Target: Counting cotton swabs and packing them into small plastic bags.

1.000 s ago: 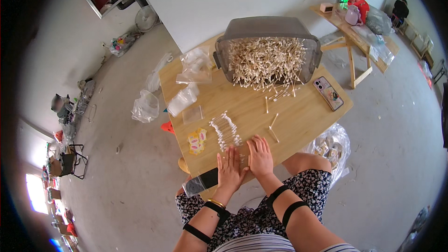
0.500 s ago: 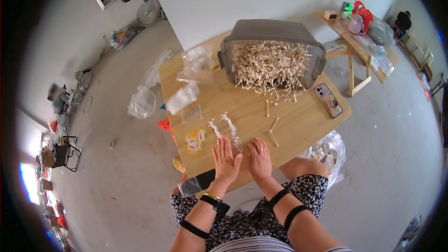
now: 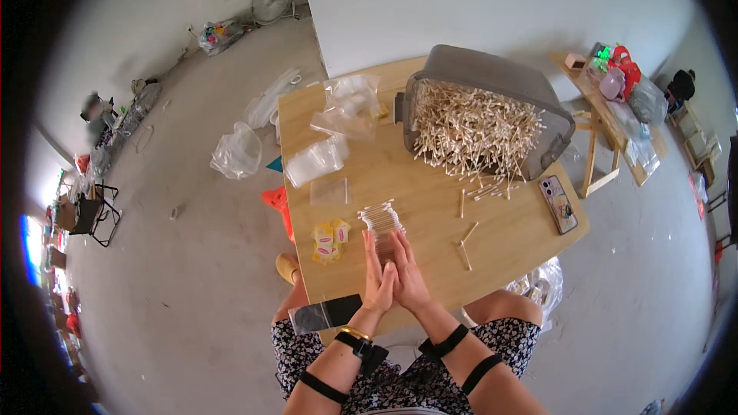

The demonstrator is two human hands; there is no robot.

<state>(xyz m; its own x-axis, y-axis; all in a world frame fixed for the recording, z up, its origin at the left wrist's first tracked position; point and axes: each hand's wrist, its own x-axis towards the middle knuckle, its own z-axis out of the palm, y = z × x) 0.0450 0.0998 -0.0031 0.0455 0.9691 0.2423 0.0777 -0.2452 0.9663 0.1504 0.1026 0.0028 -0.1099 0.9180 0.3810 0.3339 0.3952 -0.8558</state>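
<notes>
Since half a second ago both hands have closed together; I note left hand (image 3: 378,280) and right hand (image 3: 407,277) pressed palm-to-palm, fingers together, squaring the cotton swab bundle (image 3: 382,223) on the wooden table (image 3: 430,207)—keep pressure even.

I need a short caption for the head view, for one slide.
Both hands, left hand and right hand, press together at a row of cotton swabs on a wooden table.

Yellow-red packets (image 3: 329,240) lie beside clear bags (image 3: 315,161); phone (image 3: 559,204) at table's right edge.
</notes>
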